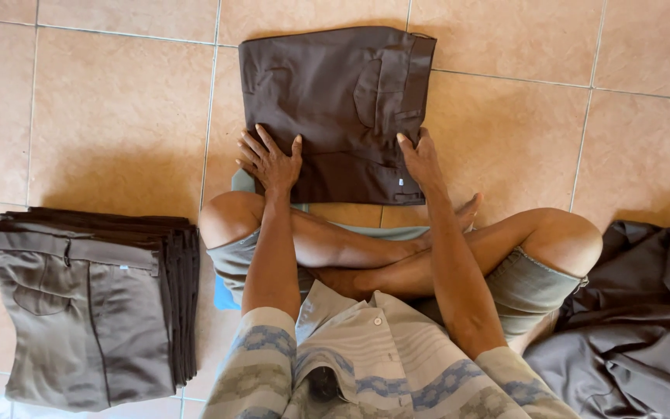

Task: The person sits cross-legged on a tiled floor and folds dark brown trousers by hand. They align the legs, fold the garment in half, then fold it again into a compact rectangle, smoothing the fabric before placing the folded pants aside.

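A folded pair of dark brown trousers [335, 101] lies on the tiled floor in front of my crossed legs, back pocket up. My left hand [271, 161] rests flat on its near left edge, fingers spread. My right hand [422, 159] presses on its near right edge beside the waistband. Neither hand grips the cloth; both lie on top of it.
A stack of several folded brown trousers [87, 310] sits on the floor at my left. A loose heap of unfolded dark grey-brown cloth [637, 326] lies at my right. My crossed bare legs [397, 256] fill the space between. Beige tiled floor [118, 116] extends around.
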